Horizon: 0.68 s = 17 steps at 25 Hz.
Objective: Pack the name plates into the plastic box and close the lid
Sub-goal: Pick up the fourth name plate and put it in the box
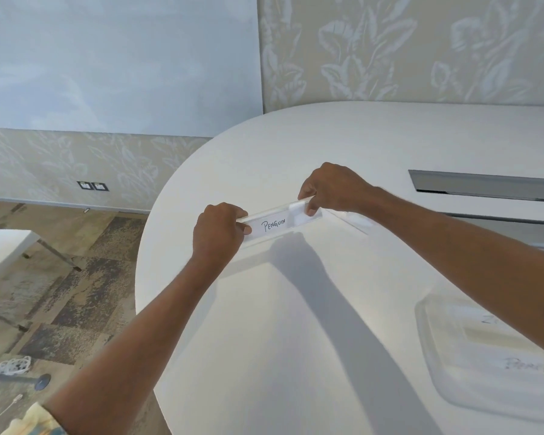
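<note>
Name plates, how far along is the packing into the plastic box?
Partly done: the plastic box already holds plates with blurred writing. In hand: the "Penguin" name plate, gripped at its ends by the left hand and right hand. Left: box it and close the lid.

Clear glossy acrylic name plate (280,219) with paper insert, smooth matt white table (296,340), translucent plastic box (471,384).
</note>
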Each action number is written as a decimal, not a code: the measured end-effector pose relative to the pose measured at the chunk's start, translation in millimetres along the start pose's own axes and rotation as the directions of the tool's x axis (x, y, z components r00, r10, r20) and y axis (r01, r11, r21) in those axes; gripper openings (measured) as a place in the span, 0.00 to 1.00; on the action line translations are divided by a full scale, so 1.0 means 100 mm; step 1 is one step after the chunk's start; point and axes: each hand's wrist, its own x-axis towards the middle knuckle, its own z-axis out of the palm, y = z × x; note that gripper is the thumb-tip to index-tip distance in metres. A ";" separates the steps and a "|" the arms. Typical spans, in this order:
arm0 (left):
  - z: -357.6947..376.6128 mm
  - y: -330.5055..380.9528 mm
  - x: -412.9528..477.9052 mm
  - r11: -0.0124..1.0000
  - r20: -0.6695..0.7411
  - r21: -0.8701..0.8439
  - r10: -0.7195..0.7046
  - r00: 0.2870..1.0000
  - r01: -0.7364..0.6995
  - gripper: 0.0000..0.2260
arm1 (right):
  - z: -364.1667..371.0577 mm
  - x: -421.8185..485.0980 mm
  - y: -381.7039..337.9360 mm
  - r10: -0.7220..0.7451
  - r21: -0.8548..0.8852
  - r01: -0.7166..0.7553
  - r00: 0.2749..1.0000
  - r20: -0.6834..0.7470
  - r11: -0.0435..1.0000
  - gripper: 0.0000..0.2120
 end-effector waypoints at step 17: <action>0.23 1.98 -1.02 0.924 0.132 -0.082 0.382 0.915 -0.374 0.14 | -0.69 -2.61 1.22 0.367 0.068 -0.361 0.917 -0.154 0.930 0.17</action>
